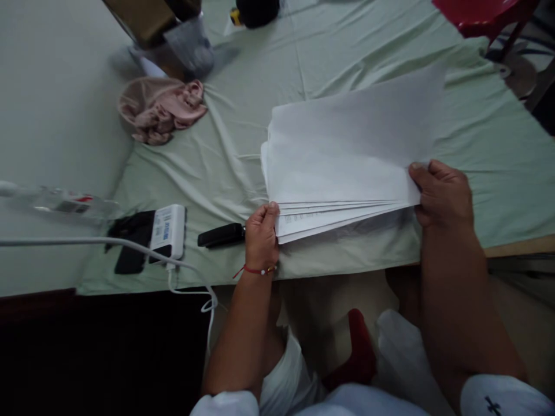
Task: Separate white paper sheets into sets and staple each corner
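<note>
Between my hands is a stack of white paper sheets (347,150), its near edges fanned apart into several layers. A line of print shows on one of the lower sheets. My left hand (262,234) pinches the near left corner, thumb on top. At the right end, my right hand (444,193) grips the sheets with its thumb above and fingers beneath. The far right part of the top sheet rises toward the back. Just left of my left hand lies a black stapler-like object (221,235), its right end hidden behind that hand.
A pale green cloth (243,127) covers the table. Pink fabric (167,110) lies at the left, near a box and a plastic container (186,46). A white device (169,231) with a cable (108,241) sits left. A red chair (485,14) stands back right.
</note>
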`<state>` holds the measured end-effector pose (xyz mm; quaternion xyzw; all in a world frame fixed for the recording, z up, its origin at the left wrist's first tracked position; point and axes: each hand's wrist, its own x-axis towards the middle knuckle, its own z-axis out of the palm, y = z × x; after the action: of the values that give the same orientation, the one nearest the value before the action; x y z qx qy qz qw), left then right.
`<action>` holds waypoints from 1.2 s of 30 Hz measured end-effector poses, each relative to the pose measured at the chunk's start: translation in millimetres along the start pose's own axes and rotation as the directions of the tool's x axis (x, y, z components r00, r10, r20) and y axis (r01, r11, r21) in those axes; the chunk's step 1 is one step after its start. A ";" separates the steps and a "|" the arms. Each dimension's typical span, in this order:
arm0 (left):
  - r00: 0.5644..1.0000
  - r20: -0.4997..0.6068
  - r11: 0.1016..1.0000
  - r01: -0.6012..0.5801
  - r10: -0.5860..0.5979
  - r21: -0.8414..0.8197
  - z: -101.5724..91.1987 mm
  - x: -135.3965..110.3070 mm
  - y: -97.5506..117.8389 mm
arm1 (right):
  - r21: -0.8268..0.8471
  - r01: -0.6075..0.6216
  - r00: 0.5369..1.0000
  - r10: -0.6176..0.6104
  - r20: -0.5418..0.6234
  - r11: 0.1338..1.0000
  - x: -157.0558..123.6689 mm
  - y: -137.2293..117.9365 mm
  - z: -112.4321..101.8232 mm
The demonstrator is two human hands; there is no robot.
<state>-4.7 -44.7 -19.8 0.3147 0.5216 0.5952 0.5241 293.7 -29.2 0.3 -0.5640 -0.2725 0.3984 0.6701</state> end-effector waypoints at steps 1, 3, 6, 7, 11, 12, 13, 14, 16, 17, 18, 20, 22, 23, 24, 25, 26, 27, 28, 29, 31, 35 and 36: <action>1.000 -0.003 1.000 0.000 0.000 -0.001 -1.0 0.5 -0.7 | -0.002 -0.006 1.000 0.006 0.001 1.000 -0.6 -0.9 0.4; 1.000 -0.001 1.000 0.009 -0.009 -0.003 -1.9 1.0 -1.3 | -0.012 -0.020 1.000 0.020 0.000 1.000 -1.5 -2.7 0.7; 1.000 0.004 1.000 0.021 -0.021 -0.002 -1.6 0.5 -0.2 | -0.032 -0.033 0.999 0.034 0.007 0.999 -2.3 -4.7 0.2; 1.000 0.009 1.000 0.026 -0.026 -0.004 -1.3 0.2 0.6 | -0.036 -0.033 0.999 0.034 0.011 0.999 -2.4 -5.3 -0.1; 0.998 0.033 0.998 0.052 -0.051 -0.043 -0.4 0.2 4.2 | -0.025 -0.027 0.999 0.027 0.026 0.999 -3.5 -6.9 -0.9; 0.998 0.032 0.997 0.050 -0.048 -0.059 -0.4 0.5 4.8 | -0.018 -0.024 0.999 0.025 0.032 1.000 -4.0 -7.1 -1.0; 0.999 0.028 0.996 0.043 -0.041 -0.073 -0.4 0.8 5.3 | -0.011 -0.022 0.999 0.023 0.039 1.000 -4.5 -7.2 -1.0; 0.999 0.024 0.996 0.037 -0.035 -0.082 -0.5 1.3 5.8 | -0.006 -0.019 0.999 0.019 0.046 1.000 -5.0 -7.2 -1.1; 0.999 0.031 0.996 0.045 -0.043 -0.072 -1.0 2.5 6.9 | 0.000 -0.013 0.997 0.013 0.072 1.000 -5.8 -7.0 -1.6; 0.998 0.041 0.997 0.056 -0.053 -0.056 -1.5 3.2 8.0 | -0.001 -0.008 0.996 0.008 0.088 1.000 -6.0 -6.9 -2.3; 0.997 0.048 0.997 0.061 -0.059 -0.037 -2.1 4.1 9.6 | -0.005 -0.001 0.994 0.001 0.105 1.000 -6.1 -6.8 -3.2; 0.998 0.050 1.000 0.030 -0.030 -0.009 -4.0 5.8 14.9 | -0.008 0.021 0.989 -0.019 0.147 1.000 -5.9 -6.7 -5.7; 0.997 0.042 0.998 -0.061 0.061 0.012 -6.6 7.2 22.3 | 0.002 0.051 0.981 -0.051 0.186 0.999 -5.6 -6.8 -8.5; 0.993 0.042 0.993 -0.114 0.113 0.023 -8.1 7.5 26.3 | 0.013 0.068 0.976 -0.069 0.206 0.998 -5.5 -6.8 -9.8; 0.986 0.049 0.986 -0.162 0.160 0.036 -9.6 7.6 30.2 | 0.025 0.085 0.970 -0.088 0.227 0.996 -5.4 -6.9 -11.0; 0.978 0.062 0.978 -0.204 0.201 0.046 -11.0 7.5 33.5 | 0.041 0.103 0.963 -0.110 0.245 0.994 -5.4 -7.0 -12.0; 0.969 0.076 0.969 -0.240 0.236 0.052 -12.3 7.3 36.2 | 0.059 0.118 0.956 -0.130 0.264 0.991 -5.4 -7.1 -12.9; 0.960 0.087 0.962 -0.269 0.264 0.050 -13.5 6.9 38.1 | 0.078 0.133 0.948 -0.150 0.282 0.988 -5.5 -7.2 -13.7; 0.953 0.095 0.955 -0.293 0.288 0.041 -14.5 6.5 39.3 | 0.096 0.149 0.939 -0.171 0.297 0.984 -5.7 -7.3 -14.5; 0.946 0.099 0.950 -0.311 0.307 0.030 -15.3 6.0 39.8 | 0.109 0.164 0.933 -0.190 0.306 0.980 -6.0 -7.5 -15.2; 0.938 0.095 0.942 -0.336 0.333 0.017 -16.9 5.1 39.5 | 0.115 0.190 0.925 -0.217 0.311 0.975 -6.7 -7.8 -16.8; 0.930 0.075 0.933 -0.361 0.360 -0.009 -20.4 3.9 37.5 | 0.087 0.200 0.930 -0.217 0.297 0.976 -8.4 -8.2 -20.2; 0.928 0.072 0.931 -0.365 0.365 -0.013 -21.5 3.8 36.9 | 0.075 0.198 0.934 -0.212 0.289 0.977 -8.6 -8.1 -20.8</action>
<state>-36.4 -43.9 9.1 0.4276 0.4347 0.6702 0.4230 307.9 -48.1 4.4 -0.4517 -0.4178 0.4119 0.6721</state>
